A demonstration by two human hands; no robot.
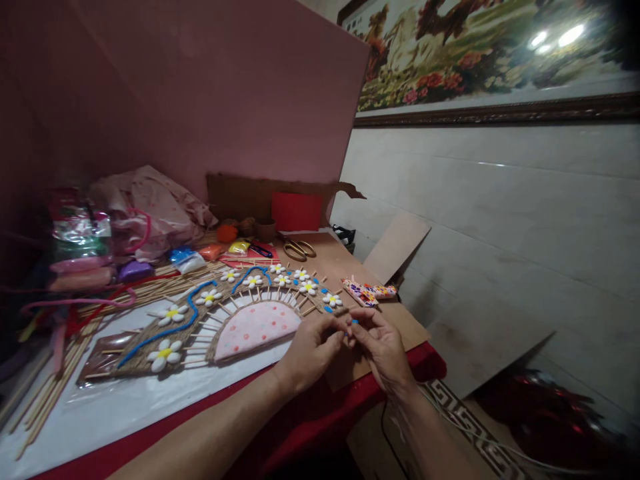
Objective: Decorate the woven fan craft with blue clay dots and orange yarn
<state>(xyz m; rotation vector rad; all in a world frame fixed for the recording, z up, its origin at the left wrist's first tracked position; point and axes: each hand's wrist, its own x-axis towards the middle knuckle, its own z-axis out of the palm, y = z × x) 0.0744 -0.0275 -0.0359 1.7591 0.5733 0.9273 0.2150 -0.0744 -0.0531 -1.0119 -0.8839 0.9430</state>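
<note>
Hands: left (313, 347), right (380, 343) | fingers pinch blue bit (354, 322) | axis unclear

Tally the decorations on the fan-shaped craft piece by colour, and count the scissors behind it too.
White flowers with yellow centres on the fan-shaped craft piece: 10 that I can make out
Blue cords: 2
Pink half-circle pad: 1
Gold scissors: 1
Total: 14
Both hands, left hand and right hand, pinch a small blue bit.

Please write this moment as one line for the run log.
left hand: fingers pinch blue bit | right hand: fingers touch it | beside: fan craft | behind: scissors
</note>
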